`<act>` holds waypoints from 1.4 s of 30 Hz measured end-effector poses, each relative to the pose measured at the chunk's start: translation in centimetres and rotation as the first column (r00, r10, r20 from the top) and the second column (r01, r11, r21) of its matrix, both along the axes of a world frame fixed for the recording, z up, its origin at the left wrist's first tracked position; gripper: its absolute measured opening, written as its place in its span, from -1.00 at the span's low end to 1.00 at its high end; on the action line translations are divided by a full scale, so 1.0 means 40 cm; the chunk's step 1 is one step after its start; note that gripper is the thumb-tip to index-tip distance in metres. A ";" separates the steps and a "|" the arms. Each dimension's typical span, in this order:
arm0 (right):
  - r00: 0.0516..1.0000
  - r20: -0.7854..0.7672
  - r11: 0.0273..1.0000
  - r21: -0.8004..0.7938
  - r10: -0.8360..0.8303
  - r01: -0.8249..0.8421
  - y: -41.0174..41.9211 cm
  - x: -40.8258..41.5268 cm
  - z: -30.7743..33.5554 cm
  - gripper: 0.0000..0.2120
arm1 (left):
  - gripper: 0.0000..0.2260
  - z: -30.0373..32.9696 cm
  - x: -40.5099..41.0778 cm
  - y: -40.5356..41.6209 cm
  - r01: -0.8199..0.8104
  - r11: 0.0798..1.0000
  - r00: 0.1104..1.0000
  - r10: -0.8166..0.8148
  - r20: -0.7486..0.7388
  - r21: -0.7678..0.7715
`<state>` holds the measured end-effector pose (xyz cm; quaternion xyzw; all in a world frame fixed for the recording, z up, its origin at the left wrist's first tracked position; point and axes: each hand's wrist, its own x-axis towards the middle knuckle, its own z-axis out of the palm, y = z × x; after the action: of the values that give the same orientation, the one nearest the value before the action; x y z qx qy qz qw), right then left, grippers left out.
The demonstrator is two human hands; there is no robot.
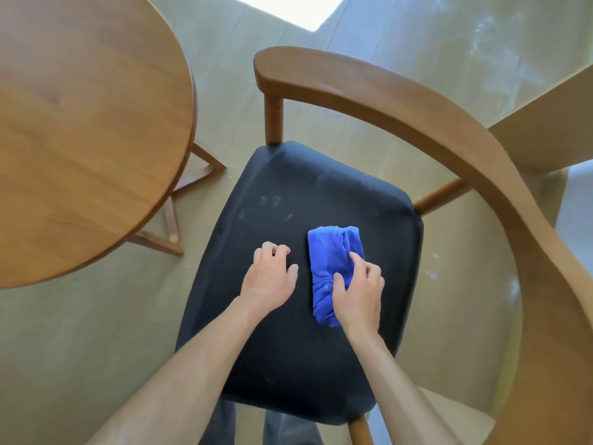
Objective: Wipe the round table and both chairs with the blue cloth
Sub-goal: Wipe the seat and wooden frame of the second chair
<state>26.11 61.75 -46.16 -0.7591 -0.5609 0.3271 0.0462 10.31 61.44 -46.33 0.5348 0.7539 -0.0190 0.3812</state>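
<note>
I note the round desk [80,123] at far left, its rim standing clear of the chair [417,123], with a strip of bare floor [231,101] between them. The chair's curved backrest hems the right side; its black seat [288,348] is open toward me. The blue cloth [330,261] lies folded right of seat centre. My right hand [359,297] presses on it, grip clamped on the cloth. My left hand [268,277] rests just beside, fingers curled, holding nothing.
</note>
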 end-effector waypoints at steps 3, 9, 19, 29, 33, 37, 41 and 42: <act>0.992 -0.118 0.999 -0.014 -0.037 0.036 0.027 0.042 -0.011 -0.63 | -0.72 0.012 0.076 0.046 -0.213 0.977 0.967 0.209 0.146 0.011; 0.968 -0.210 0.988 -0.026 0.141 -0.149 0.056 0.063 0.014 -0.66 | -0.59 0.032 0.154 0.089 -0.528 0.839 0.796 0.543 0.269 -0.132; 0.955 -0.295 1.000 0.018 0.011 -0.006 0.025 0.023 0.073 -0.72 | -0.66 0.012 -0.021 0.037 -0.550 0.825 0.827 0.559 0.053 -0.129; 0.766 0.151 0.780 -0.073 0.625 -0.622 0.238 0.049 -0.010 -0.41 | -0.46 -0.022 -0.036 0.102 -0.171 0.985 0.979 0.172 0.106 -0.024; 0.648 0.229 0.683 -0.135 0.727 -0.718 0.268 0.027 -0.017 -0.62 | -0.68 -0.023 -0.065 0.137 0.000 0.995 0.998 0.007 0.067 -0.096; 0.713 0.079 0.716 -0.017 0.697 -0.698 0.286 0.055 0.015 -0.81 | -0.81 0.014 -0.098 0.179 0.096 0.995 0.987 -0.092 0.132 -0.025; 0.843 -0.079 0.846 0.074 0.532 -0.528 0.317 0.060 0.066 -0.81 | -0.82 0.072 -0.119 0.255 0.200 0.962 0.973 -0.218 0.078 0.187; 0.854 -0.070 0.854 0.123 0.516 -0.506 0.326 0.056 0.073 -0.81 | -0.82 0.084 -0.119 0.271 0.222 0.944 0.970 -0.239 0.039 0.244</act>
<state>28.36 74.80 -43.22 -0.5622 -0.7550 0.3366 0.0237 5.53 72.30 -42.98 0.6614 0.6697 0.0453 0.3347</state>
